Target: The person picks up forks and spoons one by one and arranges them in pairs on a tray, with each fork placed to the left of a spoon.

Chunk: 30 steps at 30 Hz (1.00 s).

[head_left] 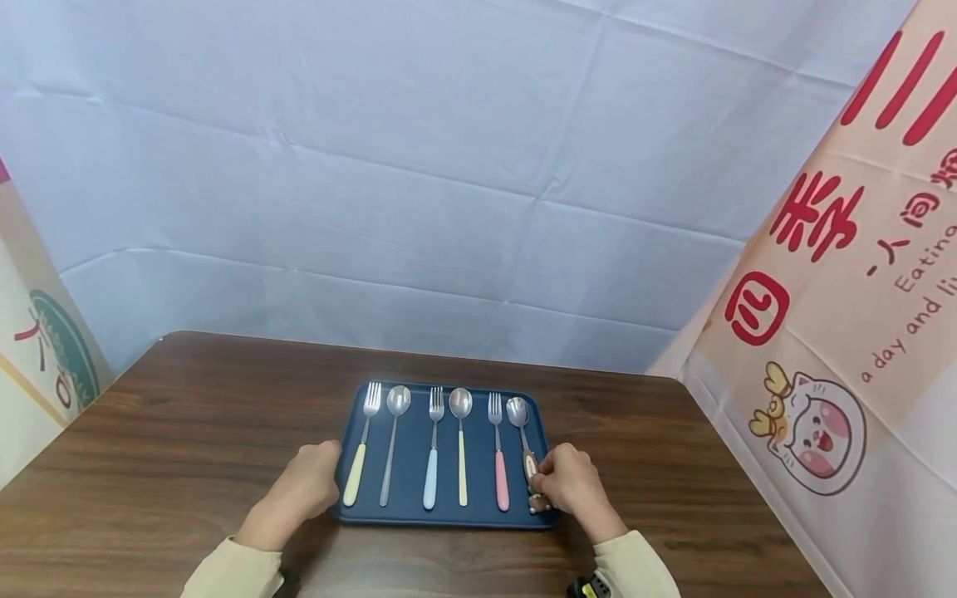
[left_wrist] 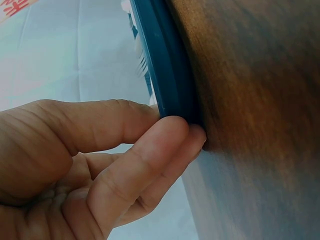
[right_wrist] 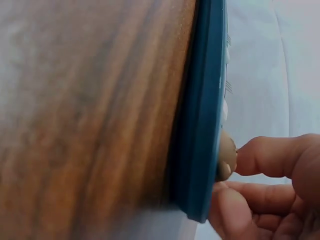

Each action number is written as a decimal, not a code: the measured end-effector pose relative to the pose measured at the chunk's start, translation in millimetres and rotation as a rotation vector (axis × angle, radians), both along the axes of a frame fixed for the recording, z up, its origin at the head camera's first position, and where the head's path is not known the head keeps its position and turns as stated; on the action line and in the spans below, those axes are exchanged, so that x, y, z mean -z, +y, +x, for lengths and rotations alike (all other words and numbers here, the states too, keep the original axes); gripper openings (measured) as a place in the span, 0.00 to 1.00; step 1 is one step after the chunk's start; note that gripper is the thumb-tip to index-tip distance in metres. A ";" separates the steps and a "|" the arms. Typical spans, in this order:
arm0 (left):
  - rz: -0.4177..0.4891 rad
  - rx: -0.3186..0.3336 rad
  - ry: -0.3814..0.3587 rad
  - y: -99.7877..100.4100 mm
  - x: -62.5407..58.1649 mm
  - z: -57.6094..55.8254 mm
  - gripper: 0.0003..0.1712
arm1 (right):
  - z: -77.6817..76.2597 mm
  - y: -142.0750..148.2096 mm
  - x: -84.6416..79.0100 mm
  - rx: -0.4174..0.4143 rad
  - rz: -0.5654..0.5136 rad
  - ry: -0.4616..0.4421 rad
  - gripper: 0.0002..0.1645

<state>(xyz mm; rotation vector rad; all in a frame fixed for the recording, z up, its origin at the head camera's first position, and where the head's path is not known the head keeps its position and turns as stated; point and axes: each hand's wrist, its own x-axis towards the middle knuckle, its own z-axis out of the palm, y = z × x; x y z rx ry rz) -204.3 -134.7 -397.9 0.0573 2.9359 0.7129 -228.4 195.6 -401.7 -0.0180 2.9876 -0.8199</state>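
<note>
A dark blue tray [head_left: 411,515] lies on the wooden table with forks and spoons set side by side on it, handles toward me. My left hand [head_left: 308,482] pinches the tray's left rim between thumb and fingers, as the left wrist view shows. At the tray's right side, my right hand [head_left: 574,482] holds the brown bear-shaped handle of a spoon [head_left: 517,412]; its thumb presses the handle [right_wrist: 227,156] and its other fingers lie by the rim. Left of that spoon is a pink-handled fork [head_left: 501,482]. Part of the brown handle is hidden by the right fingers.
Also on the tray are a yellow-handled fork [head_left: 355,475], an all-metal spoon [head_left: 389,457], a blue-handled fork [head_left: 430,480] and a yellow-handled spoon [head_left: 462,469]. Around the wooden table [head_left: 224,399] hang a white cloth [head_left: 374,166] behind and a printed cloth [head_left: 860,332] at right.
</note>
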 end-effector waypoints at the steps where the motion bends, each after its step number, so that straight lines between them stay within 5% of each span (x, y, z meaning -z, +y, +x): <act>1: 0.002 0.001 -0.001 0.0 0.1 0.1 0.17 | 0.1 0.3 -0.4 0.003 0.018 0.000 0.10; 24: 0.020 0.000 -0.001 -0.5 0.3 1.4 0.19 | 0.5 10.4 2.9 0.009 -0.054 -0.042 0.11; 30: 0.043 0.049 0.021 -6.1 2.4 2.2 0.27 | 4.6 15.6 -4.1 -0.119 -0.108 -0.062 0.05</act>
